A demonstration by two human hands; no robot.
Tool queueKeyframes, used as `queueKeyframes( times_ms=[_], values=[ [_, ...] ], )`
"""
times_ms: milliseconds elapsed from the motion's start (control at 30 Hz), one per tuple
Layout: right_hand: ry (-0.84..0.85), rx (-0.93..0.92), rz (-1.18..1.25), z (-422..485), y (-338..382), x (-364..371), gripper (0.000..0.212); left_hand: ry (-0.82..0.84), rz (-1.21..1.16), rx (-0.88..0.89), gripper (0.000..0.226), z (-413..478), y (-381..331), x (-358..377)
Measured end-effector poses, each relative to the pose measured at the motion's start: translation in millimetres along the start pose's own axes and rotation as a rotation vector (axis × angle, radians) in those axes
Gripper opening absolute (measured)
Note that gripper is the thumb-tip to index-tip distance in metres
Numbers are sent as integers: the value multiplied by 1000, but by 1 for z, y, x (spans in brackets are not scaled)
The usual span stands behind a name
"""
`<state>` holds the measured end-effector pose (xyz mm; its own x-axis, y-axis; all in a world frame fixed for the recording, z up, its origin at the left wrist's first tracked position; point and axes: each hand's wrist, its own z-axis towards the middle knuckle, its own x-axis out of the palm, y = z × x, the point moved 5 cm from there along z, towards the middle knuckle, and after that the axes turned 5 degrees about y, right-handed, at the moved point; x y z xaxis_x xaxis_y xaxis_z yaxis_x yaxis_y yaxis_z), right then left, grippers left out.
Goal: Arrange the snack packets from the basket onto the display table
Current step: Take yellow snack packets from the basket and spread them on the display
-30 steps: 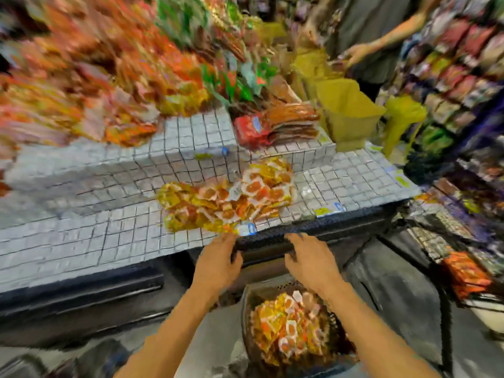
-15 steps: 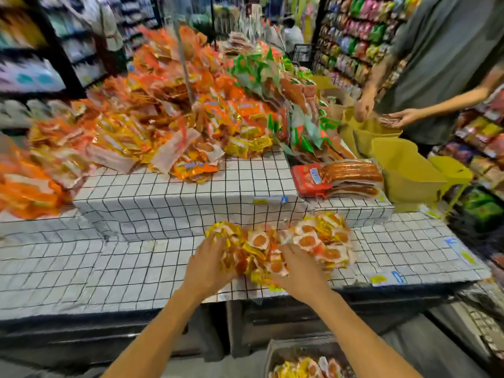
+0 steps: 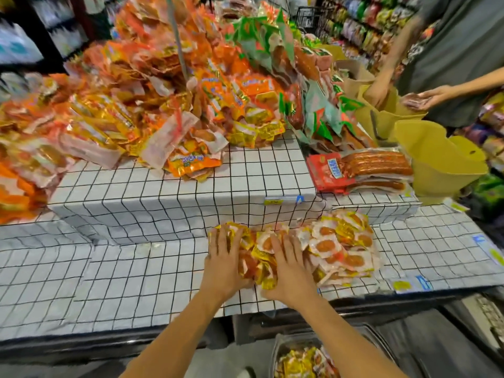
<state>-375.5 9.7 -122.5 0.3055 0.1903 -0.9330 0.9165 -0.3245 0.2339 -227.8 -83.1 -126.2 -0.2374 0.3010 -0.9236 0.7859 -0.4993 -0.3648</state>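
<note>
A heap of yellow and orange snack packets (image 3: pixel 338 246) lies on the lower tier of the display table (image 3: pixel 122 274), which has a white grid-pattern cover. My left hand (image 3: pixel 225 259) and my right hand (image 3: pixel 290 268) rest on the left part of that heap. Their fingers are spread on top and their thumbs are tucked under its front edge, squeezing a clump between them. Below the table's edge stands the basket (image 3: pixel 275 350), with more of the same packets (image 3: pixel 302 362) in it; only its upper part shows.
The raised tier (image 3: pixel 191 192) carries a big pile of orange packets (image 3: pixel 152 105) and green ones (image 3: pixel 272 36). Red sausage packs (image 3: pixel 360 170) lie to the right, beside yellow bags (image 3: pixel 436 162). Another person (image 3: pixel 450 58) stands at the far right, hands over a bag.
One second ago both hands were empty at the table's front edge above the basket. They have moved forward onto the heap and closed in on its left clump. The view has tilted upward.
</note>
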Motion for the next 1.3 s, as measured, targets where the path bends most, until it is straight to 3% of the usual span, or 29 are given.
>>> queueKeyframes(
  times_ms=[167,300,467,733,933,1133,1300],
  values=[
    [33,6,-47,19,4,3,129,-10,27,-6,133,9,-4,3],
    [45,25,-14,30,0,-3,109,-57,0,-11,110,14,-1,7],
    [-85,21,18,40,-11,-10,79,-157,-25,28,73,17,6,5],
    [-168,-60,213,34,-17,-31,66,-185,-265,85,73,5,17,-24],
    [-263,-124,522,24,-13,-46,63,-232,-429,66,68,-6,35,-53],
    [-294,-182,811,13,0,-70,46,-329,-544,28,62,-24,35,-93],
    [-300,-226,866,2,7,-87,47,-373,-610,13,60,-33,28,-120]
  ],
)
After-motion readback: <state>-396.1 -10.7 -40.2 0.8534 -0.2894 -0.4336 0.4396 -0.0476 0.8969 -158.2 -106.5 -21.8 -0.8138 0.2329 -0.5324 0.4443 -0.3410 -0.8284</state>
